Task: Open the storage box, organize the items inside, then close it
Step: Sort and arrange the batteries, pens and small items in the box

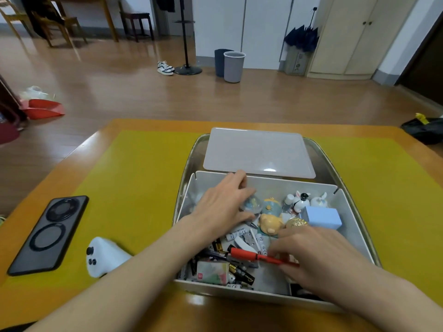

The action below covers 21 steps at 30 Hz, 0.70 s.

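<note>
An open white storage box (271,184) sits on a metal tray, its frosted lid (257,150) lying flat behind it. Inside are several batteries (241,273), a blue block (322,216), small figurines (303,201), a yellow toy (271,224), a gold ball (296,222) and a small card pack (212,271). My left hand (224,202) reaches into the box's far left part, fingers curled around a clear blue capsule toy (250,203). My right hand (318,255) is low in the box's right side, pinching a red pen (254,256) by its thin end.
A black phone (49,234) lies face down at the left on the yellow mat (134,178), with a white controller (105,256) beside it. The metal tray (321,159) rims the box. Beyond the table's far edge is wooden floor with bins and chairs.
</note>
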Each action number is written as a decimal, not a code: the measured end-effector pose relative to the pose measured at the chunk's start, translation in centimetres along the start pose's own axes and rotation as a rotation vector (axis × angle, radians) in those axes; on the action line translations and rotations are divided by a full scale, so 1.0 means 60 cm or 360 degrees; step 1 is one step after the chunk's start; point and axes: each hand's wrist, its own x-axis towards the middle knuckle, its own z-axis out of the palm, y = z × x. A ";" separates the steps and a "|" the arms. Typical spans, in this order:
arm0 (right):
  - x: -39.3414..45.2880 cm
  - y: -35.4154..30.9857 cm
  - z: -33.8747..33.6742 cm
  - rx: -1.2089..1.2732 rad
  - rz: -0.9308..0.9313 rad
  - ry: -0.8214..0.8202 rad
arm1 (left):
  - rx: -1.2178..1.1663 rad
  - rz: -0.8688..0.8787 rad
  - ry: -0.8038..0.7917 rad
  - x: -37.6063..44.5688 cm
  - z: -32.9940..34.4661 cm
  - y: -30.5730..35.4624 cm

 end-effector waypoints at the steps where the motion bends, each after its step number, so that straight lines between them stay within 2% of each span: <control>1: -0.002 0.003 0.000 -0.0014 0.0008 0.0007 | 0.0047 -0.0019 -0.0014 0.002 0.000 0.001; 4: -0.005 0.013 -0.004 -0.0004 0.0064 0.0019 | 0.0069 -0.0081 -0.0128 0.005 -0.014 0.004; 7: -0.008 0.023 -0.012 0.0021 0.0156 -0.0015 | -0.0003 -0.0051 -0.0061 -0.012 -0.053 0.004; 8: -0.009 0.026 -0.017 0.0035 0.0188 -0.0013 | -0.0056 -0.0043 -0.0107 -0.021 -0.068 0.004; 11: -0.011 0.031 -0.025 0.0079 0.0274 0.0029 | -0.0130 -0.0054 -0.0510 -0.058 -0.089 0.002; 15: -0.006 0.019 -0.030 0.0075 0.0260 0.0055 | 0.0034 0.0022 -0.1002 -0.106 -0.072 0.004; 17: 0.000 0.010 -0.027 0.0104 0.0243 0.0041 | 0.0132 0.0084 -0.1024 -0.115 -0.063 0.003; 21: 0.016 -0.001 -0.021 0.0158 0.0199 -0.0001 | 0.0134 0.0190 -0.0898 -0.123 -0.061 -0.002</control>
